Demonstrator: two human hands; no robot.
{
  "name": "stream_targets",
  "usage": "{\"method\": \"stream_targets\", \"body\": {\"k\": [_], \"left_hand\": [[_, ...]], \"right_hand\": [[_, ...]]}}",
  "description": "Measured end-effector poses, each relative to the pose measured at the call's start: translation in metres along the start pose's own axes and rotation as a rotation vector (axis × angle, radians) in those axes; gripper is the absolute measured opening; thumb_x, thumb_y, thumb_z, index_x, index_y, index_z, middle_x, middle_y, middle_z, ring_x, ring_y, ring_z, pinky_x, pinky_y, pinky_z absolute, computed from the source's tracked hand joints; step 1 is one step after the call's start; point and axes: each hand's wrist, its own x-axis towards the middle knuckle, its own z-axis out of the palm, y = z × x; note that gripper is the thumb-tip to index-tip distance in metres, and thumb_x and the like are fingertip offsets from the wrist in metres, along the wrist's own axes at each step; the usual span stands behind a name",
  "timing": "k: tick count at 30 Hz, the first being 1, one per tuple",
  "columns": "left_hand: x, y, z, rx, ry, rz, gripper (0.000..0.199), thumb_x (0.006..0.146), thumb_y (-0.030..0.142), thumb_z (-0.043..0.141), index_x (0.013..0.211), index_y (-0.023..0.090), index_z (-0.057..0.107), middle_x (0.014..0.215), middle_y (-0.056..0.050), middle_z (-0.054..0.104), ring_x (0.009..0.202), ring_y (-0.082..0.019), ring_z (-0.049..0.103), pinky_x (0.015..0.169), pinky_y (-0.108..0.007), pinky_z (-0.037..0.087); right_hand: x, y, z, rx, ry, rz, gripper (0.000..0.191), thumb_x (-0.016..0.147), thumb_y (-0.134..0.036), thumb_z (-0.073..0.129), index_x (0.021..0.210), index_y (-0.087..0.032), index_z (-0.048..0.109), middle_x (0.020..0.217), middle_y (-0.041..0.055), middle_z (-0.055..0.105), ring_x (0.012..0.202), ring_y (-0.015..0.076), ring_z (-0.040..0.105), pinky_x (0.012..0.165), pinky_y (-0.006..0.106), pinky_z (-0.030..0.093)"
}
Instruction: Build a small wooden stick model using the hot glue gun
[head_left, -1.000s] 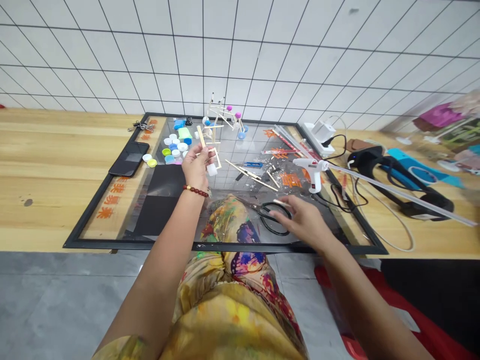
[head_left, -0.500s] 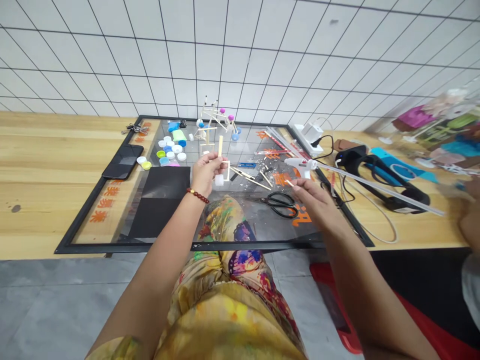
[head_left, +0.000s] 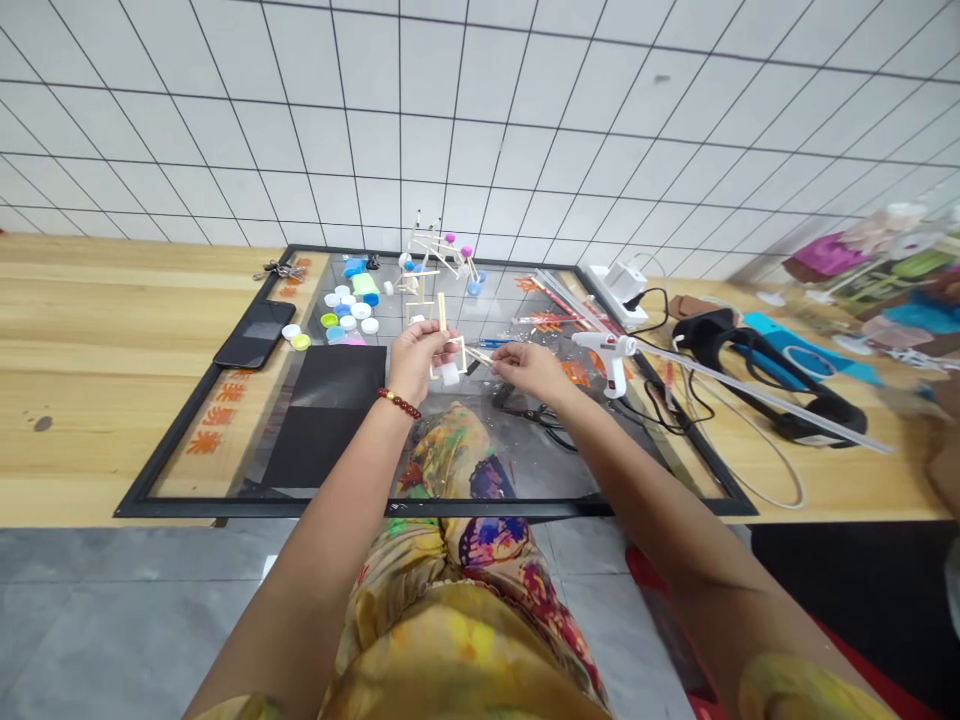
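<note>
My left hand [head_left: 420, 360], with a beaded bracelet at the wrist, grips a small frame of pale wooden sticks [head_left: 442, 310]. A whitish piece [head_left: 450, 374] shows at the frame's lower part. Close to its right side, my right hand [head_left: 525, 368] has thumb and fingers pinched together; a thin pale stick seems to be at the fingertips, too small to tell apart from sticks behind. Under my right forearm lie black scissors [head_left: 551, 425], partly hidden. A white glue gun [head_left: 607, 358] stands right of my right hand. Behind is a stick model with pink and blue balls [head_left: 450, 255].
Several small colored tubs [head_left: 352, 310], a phone [head_left: 255, 334] and black sheets [head_left: 326, 415] are on the left. A power strip [head_left: 615, 295], cables and a black headset-like item [head_left: 772, 375] are on the right. A black-edged glass panel [head_left: 450, 507] lies on the wooden table.
My right hand has moved left, from beside the glue gun to the stick frame, now covering part of the scissors. My left hand still holds the frame. The view has shifted slightly.
</note>
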Motion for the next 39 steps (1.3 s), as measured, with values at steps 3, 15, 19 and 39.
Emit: {"method": "stream_targets", "body": {"k": [3, 15, 19, 39], "left_hand": [[0.001, 0.0, -0.002, 0.0, 0.017, -0.015, 0.017, 0.066, 0.014, 0.069, 0.08, 0.014, 0.058, 0.073, -0.004, 0.071, 0.058, -0.012, 0.065, 0.057, -0.022, 0.05], [-0.003, -0.009, 0.002, 0.11, -0.085, -0.136, 0.012, 0.073, 0.017, 0.069, 0.083, 0.012, 0.068, 0.069, -0.005, 0.069, 0.064, -0.013, 0.065, 0.06, -0.023, 0.051], [-0.007, -0.012, 0.003, 0.147, -0.149, -0.142, 0.021, 0.071, 0.015, 0.07, 0.091, 0.013, 0.067, 0.071, -0.004, 0.071, 0.067, -0.014, 0.067, 0.063, -0.025, 0.052], [-0.014, -0.011, 0.009, 0.064, -0.282, -0.017, 0.031, 0.067, 0.026, 0.079, 0.096, 0.016, 0.072, 0.074, -0.002, 0.071, 0.069, -0.015, 0.068, 0.075, -0.031, 0.055]], "right_hand": [[0.012, 0.0, -0.009, -0.229, 0.02, -0.051, 0.02, 0.079, -0.031, 0.06, 0.083, -0.018, 0.075, 0.068, 0.0012, 0.07, 0.066, 0.0155, 0.061, 0.063, 0.026, 0.042], [0.026, -0.003, -0.002, -0.649, -0.112, 0.072, 0.018, 0.07, -0.029, 0.06, 0.079, -0.021, 0.074, 0.082, 0.0081, 0.075, 0.077, 0.0221, 0.065, 0.059, 0.027, 0.036], [0.028, -0.007, 0.005, -0.664, -0.097, 0.096, 0.021, 0.068, -0.028, 0.06, 0.082, -0.021, 0.074, 0.087, 0.0106, 0.074, 0.084, 0.0259, 0.066, 0.065, 0.03, 0.039], [0.002, -0.057, -0.029, 0.002, 0.233, -0.695, 0.007, 0.081, -0.022, 0.061, 0.079, -0.02, 0.067, 0.079, 0.0032, 0.068, 0.077, 0.0179, 0.061, 0.076, 0.034, 0.045]]}}
